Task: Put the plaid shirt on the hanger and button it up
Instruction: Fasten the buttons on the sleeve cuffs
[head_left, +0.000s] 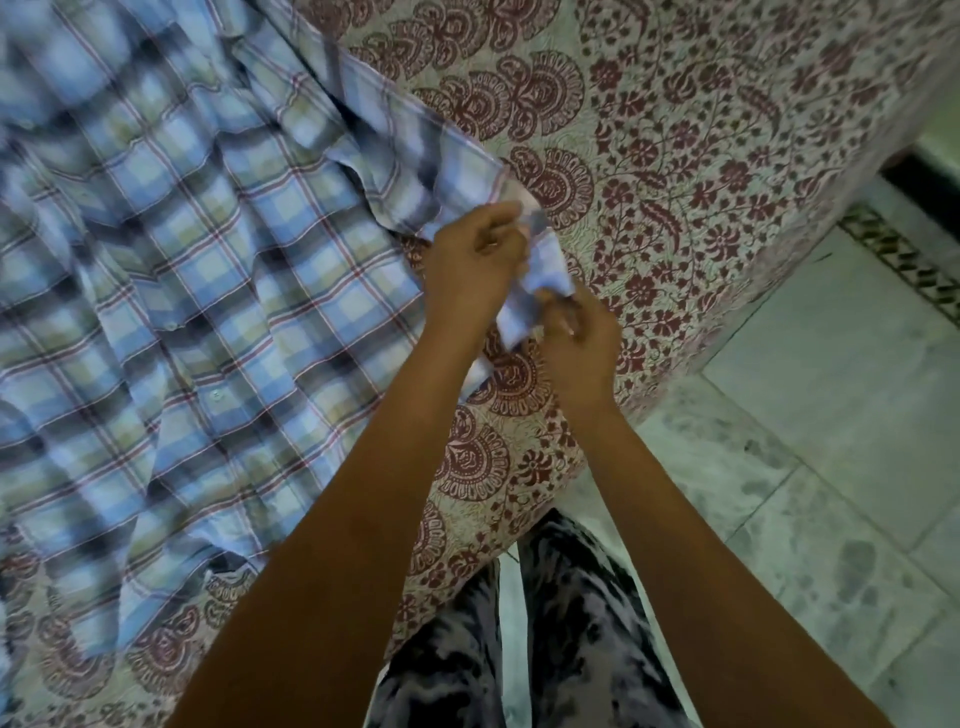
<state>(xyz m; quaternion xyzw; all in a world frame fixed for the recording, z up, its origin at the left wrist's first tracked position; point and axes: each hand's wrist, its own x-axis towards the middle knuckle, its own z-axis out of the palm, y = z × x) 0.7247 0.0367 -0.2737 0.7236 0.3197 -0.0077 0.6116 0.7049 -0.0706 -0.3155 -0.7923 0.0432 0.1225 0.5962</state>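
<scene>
From the head camera, a floral bedspread (675, 130) was seen covering the bed, with tiled floor (831, 415) at right and patterned trousers (571, 623) below. The plaid shirt (182, 260) was spread flat across the bedspread. Its cuff (540, 270) was pinched between the left hand (472, 265) and the right hand (576, 343), fingers curled onto the cloth, both forearms extended forward.

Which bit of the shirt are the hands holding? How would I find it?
Start at the plaid shirt spread over the flowery bedcover. Follow its sleeve right to the cuff, pinched between the left hand and right hand. Only this end is lifted and bunched.
</scene>
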